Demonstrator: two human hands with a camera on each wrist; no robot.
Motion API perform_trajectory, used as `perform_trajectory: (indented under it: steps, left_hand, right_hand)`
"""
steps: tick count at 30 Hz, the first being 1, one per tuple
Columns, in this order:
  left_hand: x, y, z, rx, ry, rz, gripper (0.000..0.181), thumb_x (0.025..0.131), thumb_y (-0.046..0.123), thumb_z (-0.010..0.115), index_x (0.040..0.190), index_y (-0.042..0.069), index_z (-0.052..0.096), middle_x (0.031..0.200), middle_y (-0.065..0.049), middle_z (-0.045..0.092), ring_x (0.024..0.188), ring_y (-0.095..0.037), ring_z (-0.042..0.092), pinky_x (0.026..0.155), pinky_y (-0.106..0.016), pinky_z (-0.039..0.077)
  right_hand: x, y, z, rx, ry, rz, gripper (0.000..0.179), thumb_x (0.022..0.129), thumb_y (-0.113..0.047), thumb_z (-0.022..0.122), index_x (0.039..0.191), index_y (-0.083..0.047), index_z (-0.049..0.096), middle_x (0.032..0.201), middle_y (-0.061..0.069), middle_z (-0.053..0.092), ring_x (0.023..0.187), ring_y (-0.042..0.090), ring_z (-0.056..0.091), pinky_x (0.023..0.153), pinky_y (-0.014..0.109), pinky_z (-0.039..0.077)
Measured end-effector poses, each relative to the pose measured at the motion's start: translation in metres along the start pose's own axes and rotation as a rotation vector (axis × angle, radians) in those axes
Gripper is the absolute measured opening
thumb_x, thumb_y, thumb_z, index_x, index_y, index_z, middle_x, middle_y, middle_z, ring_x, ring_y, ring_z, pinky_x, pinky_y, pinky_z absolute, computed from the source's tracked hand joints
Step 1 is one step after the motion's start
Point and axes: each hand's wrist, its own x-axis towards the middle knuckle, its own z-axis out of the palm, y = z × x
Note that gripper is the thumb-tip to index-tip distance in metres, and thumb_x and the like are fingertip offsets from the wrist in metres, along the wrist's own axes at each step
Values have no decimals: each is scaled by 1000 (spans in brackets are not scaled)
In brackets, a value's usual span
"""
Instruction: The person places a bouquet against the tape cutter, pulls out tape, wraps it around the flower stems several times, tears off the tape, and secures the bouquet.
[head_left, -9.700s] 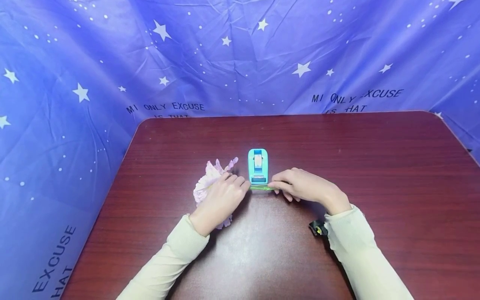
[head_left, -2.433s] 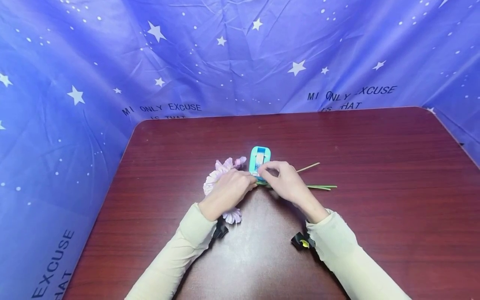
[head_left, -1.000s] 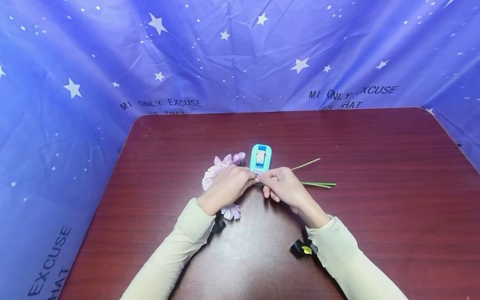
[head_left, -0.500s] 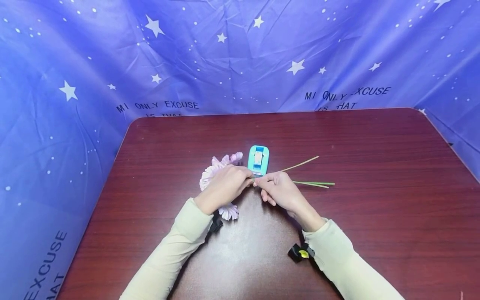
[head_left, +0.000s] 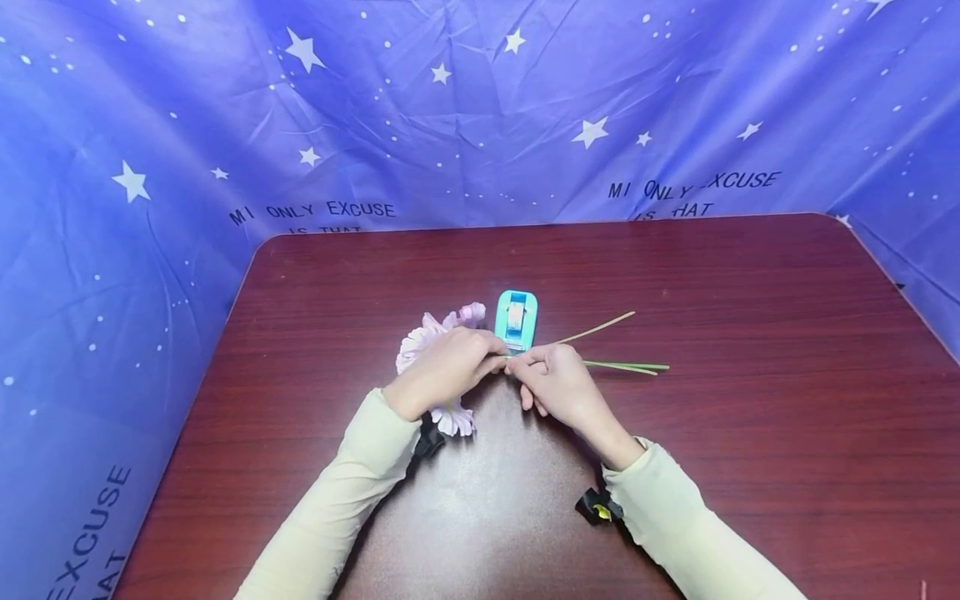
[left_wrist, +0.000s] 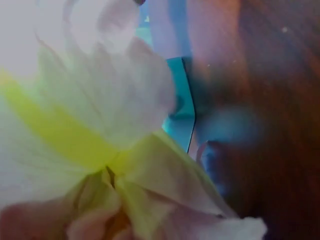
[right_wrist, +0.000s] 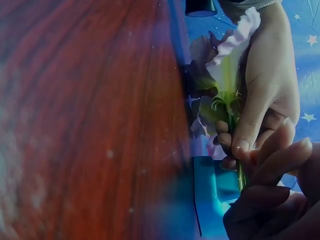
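Note:
Pale purple flowers (head_left: 450,417) with yellow-green throats lie left of centre on the table, partly under my left hand (head_left: 450,362). That hand grips their green stems (head_left: 630,366) just below the blooms, as the right wrist view also shows. My right hand (head_left: 558,383) has thumb and fingertips pinched at the stems, close against the left fingertips. Whether a strip of tape lies between those fingertips is too small to tell. Just beyond both hands stands a turquoise tape dispenser (head_left: 516,317) with a roll in it. In the left wrist view a large blurred bloom (left_wrist: 100,115) hides the left hand.
Free stem ends spread to the right, one thin stem (head_left: 600,327) angling away from the others. Dark red wooden table (head_left: 750,400) extends all round. Behind it hangs a blue curtain (head_left: 480,108) with white stars. A black wrist device (head_left: 598,505) sits under the right cuff.
My right hand has left the tape dispenser and come down and nearer to the stems beside the left fingertips. Over the last half second both hands have barely moved.

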Motion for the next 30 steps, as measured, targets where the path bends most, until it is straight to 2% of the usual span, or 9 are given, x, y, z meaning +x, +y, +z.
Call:
perform_trajectory:
  steps: [3, 6, 9, 13, 17, 21, 27, 30]
  left_hand:
    - [1, -2, -3, -36, -37, -1, 12, 97, 17, 62, 94, 16, 73, 85, 7, 66, 74, -7, 57, 77, -26, 50]
    - [1, -3, -4, -80, -66, -2, 15, 96, 12, 58, 97, 15, 73, 86, 6, 66, 75, -8, 56, 77, -27, 49]
    - [2, -4, -5, -109, -77, -19, 19, 97, 12, 53, 91, 13, 71, 79, 5, 61, 71, -8, 52, 74, -27, 47]
    - [4, -2, -6, -114, -77, -71, 30, 103, 24, 48, 83, 15, 69, 70, 8, 52, 65, -6, 48, 74, -29, 46]
    - [6, -2, -6, -107, -73, -92, 30, 104, 27, 50, 85, 17, 71, 64, 10, 46, 60, -5, 43, 70, -28, 43]
    - [6, -3, -5, -105, -54, -61, 26, 102, 21, 54, 83, 15, 71, 63, 11, 43, 58, -4, 39, 65, -25, 41]
    - [4, -4, -5, -94, -56, -7, 21, 101, 19, 56, 91, 12, 72, 74, 8, 58, 67, -6, 49, 73, -24, 47]
    - [4, -4, -6, -81, -55, 14, 20, 101, 19, 57, 91, 10, 71, 77, 6, 60, 70, -7, 51, 76, -26, 48]
  right_hand:
    - [0, 0, 0, -27, 3, -6, 24, 98, -16, 58, 96, 2, 73, 47, -4, 57, 34, 6, 44, 38, 23, 35]
    - [1, 0, 1, -39, 8, -2, 23, 98, -17, 59, 94, 0, 74, 46, -4, 57, 34, 6, 45, 38, 23, 36]
    - [2, -1, 1, -46, 9, -13, 22, 97, -17, 60, 92, 0, 74, 46, -4, 57, 34, 6, 45, 38, 24, 37]
    - [3, -1, 1, -50, 6, -23, 22, 97, -16, 60, 91, 0, 74, 46, -4, 57, 34, 6, 45, 38, 24, 37]
    - [3, -2, 1, -70, 5, -26, 22, 97, -17, 61, 91, -1, 74, 45, -5, 56, 34, 7, 46, 38, 24, 37]
    - [3, -2, 1, -111, 15, -35, 22, 97, -20, 62, 90, -3, 75, 45, -5, 57, 35, 8, 48, 40, 25, 38]
    - [0, -7, -4, -250, 30, -30, 21, 96, -23, 63, 88, -9, 75, 47, -6, 59, 38, 10, 53, 47, 26, 42]
    - [-1, -11, -9, -342, 75, -70, 19, 95, -22, 63, 87, -11, 75, 48, -8, 59, 40, 8, 55, 48, 27, 44]
